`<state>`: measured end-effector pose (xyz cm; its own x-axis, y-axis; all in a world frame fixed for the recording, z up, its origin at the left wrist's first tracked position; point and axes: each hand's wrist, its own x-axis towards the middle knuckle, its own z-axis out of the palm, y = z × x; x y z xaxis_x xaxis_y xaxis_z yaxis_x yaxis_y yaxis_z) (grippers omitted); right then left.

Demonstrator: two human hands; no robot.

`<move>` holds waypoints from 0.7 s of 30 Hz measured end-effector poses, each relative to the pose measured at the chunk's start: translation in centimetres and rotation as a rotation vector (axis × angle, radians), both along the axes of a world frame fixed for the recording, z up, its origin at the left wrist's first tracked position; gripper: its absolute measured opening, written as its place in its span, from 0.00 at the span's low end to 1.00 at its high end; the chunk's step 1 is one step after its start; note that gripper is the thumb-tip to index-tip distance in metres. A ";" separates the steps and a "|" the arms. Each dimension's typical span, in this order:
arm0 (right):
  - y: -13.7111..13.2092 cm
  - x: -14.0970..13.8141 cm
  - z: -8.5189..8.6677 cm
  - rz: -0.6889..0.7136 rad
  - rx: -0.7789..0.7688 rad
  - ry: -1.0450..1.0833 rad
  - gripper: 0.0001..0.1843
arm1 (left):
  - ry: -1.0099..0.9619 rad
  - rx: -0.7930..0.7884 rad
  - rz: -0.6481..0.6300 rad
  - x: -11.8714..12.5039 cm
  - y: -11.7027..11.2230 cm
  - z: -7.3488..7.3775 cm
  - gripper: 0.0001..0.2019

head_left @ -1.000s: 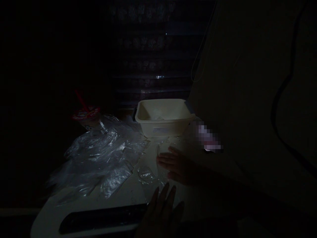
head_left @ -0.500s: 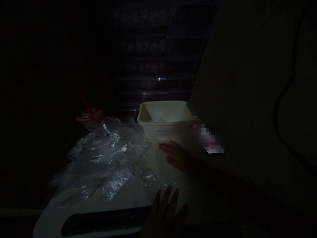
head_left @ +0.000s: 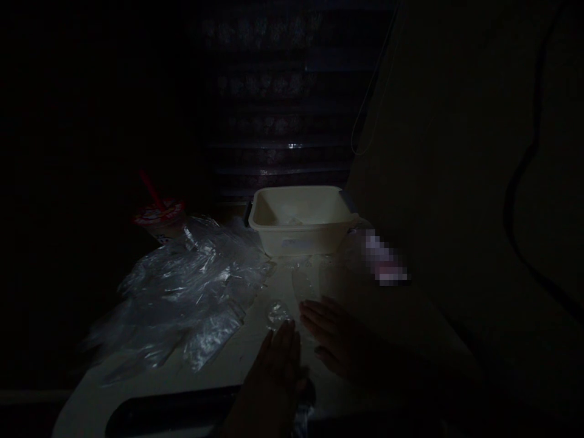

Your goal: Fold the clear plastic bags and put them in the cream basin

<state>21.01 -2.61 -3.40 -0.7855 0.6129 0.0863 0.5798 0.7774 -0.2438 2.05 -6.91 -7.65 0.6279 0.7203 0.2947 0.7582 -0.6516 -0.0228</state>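
The scene is very dark. My left hand (head_left: 276,371) reaches in from the bottom with its fingers stretched forward, over the near part of the white tabletop (head_left: 255,340). Just past its fingertips lies a small round patch of clear, shiny plastic (head_left: 277,312). My right hand (head_left: 326,328) lies flat to the right of it, fingers extended, near a clear plastic film (head_left: 303,283). Something shiny (head_left: 305,410) shows beneath my left thumb, too dim to name. Neither hand appears to grip anything.
A heap of clear plastic bags (head_left: 191,292) spreads over the table's left side, before a cup with a red straw (head_left: 159,213). A cream plastic basin (head_left: 301,237) stands at the back. A long black object (head_left: 173,410) lies at the front; a blurred-out item (head_left: 385,261) is at right.
My right hand has drawn back toward me from near the basin. My left hand has moved left and forward, to the edge of the round plastic patch.
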 end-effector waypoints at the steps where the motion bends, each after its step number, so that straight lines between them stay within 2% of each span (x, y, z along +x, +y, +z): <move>1: -0.1 -0.1 0.0 -0.004 -0.025 -0.003 0.28 | 0.046 -0.008 -0.021 -0.3 0.3 0.2 0.27; 3: -0.2 0.0 0.1 0.002 -0.063 -0.016 0.30 | 0.116 -0.025 -0.007 -0.9 1.0 1.0 0.27; 7: 0.1 0.1 -0.1 0.037 -0.090 -0.031 0.31 | 0.176 -0.050 0.099 -1.8 2.9 2.4 0.25; 12: 0.1 0.4 0.0 0.033 -0.048 -0.015 0.30 | 0.151 -0.020 0.208 -2.0 3.7 3.0 0.24; 14: 0.2 0.6 -0.2 -0.005 0.015 -0.012 0.28 | 0.131 0.004 0.189 -1.2 3.3 3.1 0.23; 18: 0.9 1.3 -1.4 -0.142 0.183 -0.025 0.27 | 0.116 -0.004 0.071 0.6 2.1 2.7 0.23; 21: 1.8 2.0 -2.1 -0.231 0.239 -0.059 0.26 | 0.117 -0.024 0.091 1.0 1.8 2.5 0.25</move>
<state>22.96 -0.79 -5.53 -0.6361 0.7432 0.2073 0.7550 0.6550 -0.0312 3.02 -5.15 -5.11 0.5889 0.7816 0.2058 0.8071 -0.5819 -0.0998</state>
